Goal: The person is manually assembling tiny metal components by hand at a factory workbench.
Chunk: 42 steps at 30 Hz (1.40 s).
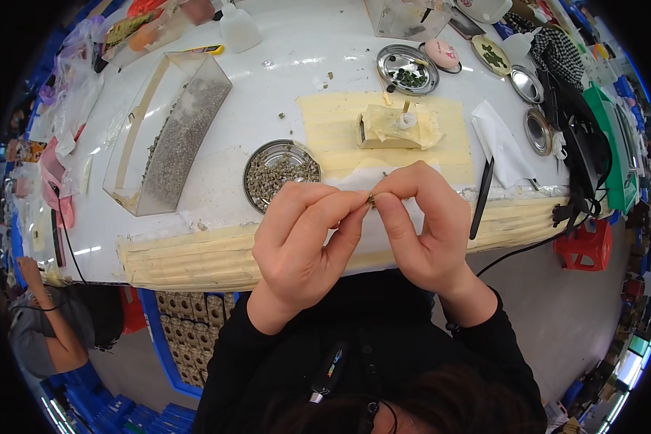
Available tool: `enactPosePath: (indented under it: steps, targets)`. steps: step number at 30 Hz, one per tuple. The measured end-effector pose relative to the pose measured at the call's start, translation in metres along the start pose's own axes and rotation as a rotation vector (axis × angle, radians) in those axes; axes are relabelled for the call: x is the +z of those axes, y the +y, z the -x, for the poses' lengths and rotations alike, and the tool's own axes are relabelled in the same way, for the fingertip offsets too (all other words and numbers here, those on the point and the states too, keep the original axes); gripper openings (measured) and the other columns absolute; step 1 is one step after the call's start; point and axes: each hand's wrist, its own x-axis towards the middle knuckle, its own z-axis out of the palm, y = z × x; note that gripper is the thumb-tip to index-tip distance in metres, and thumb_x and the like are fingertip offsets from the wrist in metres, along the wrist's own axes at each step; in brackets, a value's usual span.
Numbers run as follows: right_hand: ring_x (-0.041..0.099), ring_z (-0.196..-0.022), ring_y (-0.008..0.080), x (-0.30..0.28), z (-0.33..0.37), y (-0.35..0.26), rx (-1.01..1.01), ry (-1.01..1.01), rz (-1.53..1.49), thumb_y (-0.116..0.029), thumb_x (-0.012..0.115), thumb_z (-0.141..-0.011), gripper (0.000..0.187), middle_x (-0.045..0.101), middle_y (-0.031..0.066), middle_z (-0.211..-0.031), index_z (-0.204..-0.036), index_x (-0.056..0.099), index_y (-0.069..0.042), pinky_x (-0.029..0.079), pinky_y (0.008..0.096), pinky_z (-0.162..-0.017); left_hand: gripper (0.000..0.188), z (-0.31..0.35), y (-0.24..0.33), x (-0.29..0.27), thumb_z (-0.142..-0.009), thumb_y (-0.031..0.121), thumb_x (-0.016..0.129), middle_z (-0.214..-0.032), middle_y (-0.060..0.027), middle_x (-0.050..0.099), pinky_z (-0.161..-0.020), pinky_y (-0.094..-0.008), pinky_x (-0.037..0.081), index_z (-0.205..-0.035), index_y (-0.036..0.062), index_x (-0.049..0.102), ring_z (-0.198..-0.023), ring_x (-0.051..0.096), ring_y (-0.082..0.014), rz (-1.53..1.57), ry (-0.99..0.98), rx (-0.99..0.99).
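My left hand (300, 242) and my right hand (430, 228) meet at their fingertips above the near edge of the table. Both are closed in a pinch on one tiny brownish piece (371, 200), too small to name. Just beyond my left hand stands a round metal dish (247, 189) filled with small grey-brown pieces (282, 173). Past my fingers, a small block wrapped in cream tape (390, 142) rests on a taped patch (333, 116). A white nozzle-like tip (407, 121) and a thin stick stand up from the block.
A clear bin (188, 123) of grey bits lies left. Far right are a metal dish (407, 52) of dark green pieces, a white cloth (498, 134) and a black pen-like tool (482, 199). Another person's arm (61, 333) shows at left; a red stool (586, 249) stands right.
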Motion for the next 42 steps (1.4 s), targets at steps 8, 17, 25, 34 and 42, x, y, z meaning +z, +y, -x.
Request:
enactPosePath:
  steps: [8, 17, 25, 34, 42]
  targets:
    - [0.056, -0.067, 0.0209, -0.004, -0.001, -0.006, 0.379, -0.149, -0.555, -0.002, 0.061, -0.090, 0.007, 0.061, 0.0102, -0.080, -0.085, 0.058, 0.002, 0.046, 0.0296, -0.061, 0.024, -0.001, 0.004, -0.006, -0.069, -0.011, 0.075, -0.080, -0.0078, 0.063, -0.056, -0.0283, 0.047, -0.091, -0.0019, 0.069, -0.068, 0.060, -0.0193, 0.154, -0.071, -0.110]
    - [0.058, -0.069, 0.0244, 0.000, -0.002, -0.001, -0.297, 0.058, 0.373, 0.000, 0.063, -0.086, 0.003, 0.059, 0.0119, -0.080, -0.086, 0.060, 0.001, 0.046, 0.0289, -0.064, 0.020, -0.001, 0.001, 0.001, -0.072, -0.012, 0.073, -0.080, -0.0097, 0.061, -0.058, -0.0261, 0.046, -0.090, -0.0033, 0.068, -0.067, 0.058, -0.0176, -0.043, -0.047, 0.078]
    - [0.057, -0.079, 0.0071, -0.008, 0.005, -0.002, 0.438, -0.190, -0.679, -0.009, 0.054, -0.098, 0.012, 0.063, 0.0023, -0.088, -0.099, 0.060, 0.001, 0.048, 0.0237, -0.067, 0.026, -0.002, 0.004, -0.008, -0.069, -0.008, 0.077, -0.079, -0.0073, 0.064, -0.057, -0.0283, 0.046, -0.093, 0.0005, 0.070, -0.068, 0.060, -0.0197, 0.187, -0.091, -0.031]
    - [0.061, -0.080, 0.0077, -0.008, 0.008, -0.006, 0.325, -0.077, -0.433, -0.004, 0.061, -0.094, 0.011, 0.065, 0.0042, -0.092, -0.102, 0.063, 0.003, 0.051, 0.0225, -0.072, 0.024, 0.000, 0.001, -0.001, -0.070, -0.012, 0.074, -0.080, -0.0092, 0.063, -0.059, -0.0288, 0.047, -0.092, -0.0027, 0.068, -0.070, 0.060, -0.0207, -0.090, -0.027, 0.138]
    - [0.063, -0.081, 0.0091, -0.010, 0.008, -0.005, 0.518, -0.141, -0.757, -0.008, 0.059, -0.097, 0.012, 0.064, 0.0050, -0.091, -0.101, 0.060, 0.003, 0.053, 0.0235, -0.072, 0.027, 0.000, 0.003, -0.005, -0.067, -0.013, 0.075, -0.080, -0.0085, 0.063, -0.058, -0.0290, 0.047, -0.091, -0.0013, 0.070, -0.069, 0.059, -0.0206, 0.033, -0.069, 0.126]
